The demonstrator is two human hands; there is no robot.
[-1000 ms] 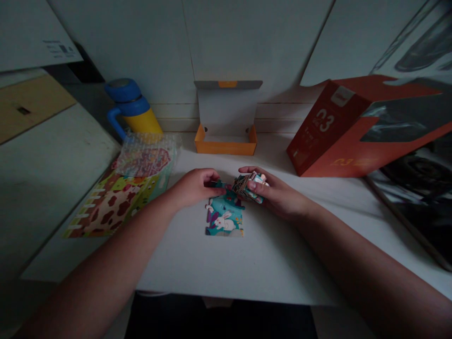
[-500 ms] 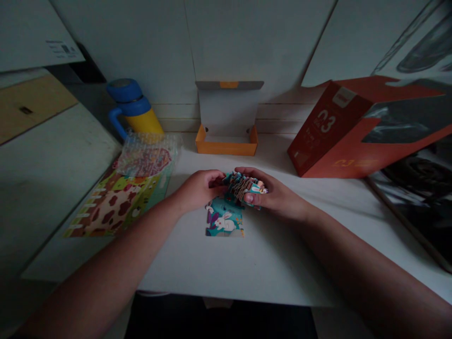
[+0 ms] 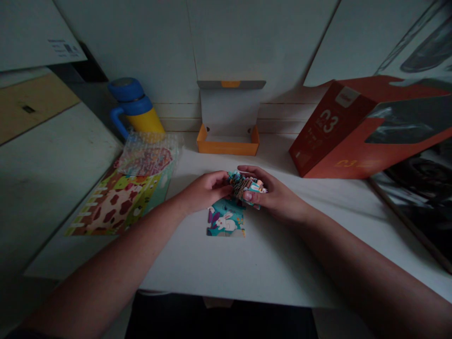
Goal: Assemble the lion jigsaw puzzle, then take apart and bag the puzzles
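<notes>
A thick bunch of jigsaw puzzle pieces [image 3: 243,186], teal and white with brown card edges, rests in my right hand [image 3: 273,193], whose thumb and fingers close around it. My left hand [image 3: 210,190] is pinched at the left side of the same bunch; its fingertips grip pieces there. Below the bunch, flat on the white table [image 3: 226,268], lie joined puzzle pieces [image 3: 226,221] showing a white rabbit on teal. My hands and the bunch partly cover their upper edge.
An open orange box [image 3: 228,148] stands at the back, lid raised. On the left are a blue and yellow bottle [image 3: 144,117], bubble wrap [image 3: 148,157] and a picture sheet with a cow pattern [image 3: 113,205]. A large red box [image 3: 328,136] stands at the right.
My left hand has shifted slightly right, closer against the bunch of pieces. The right hand stays nearly still, and the view has moved a little.
</notes>
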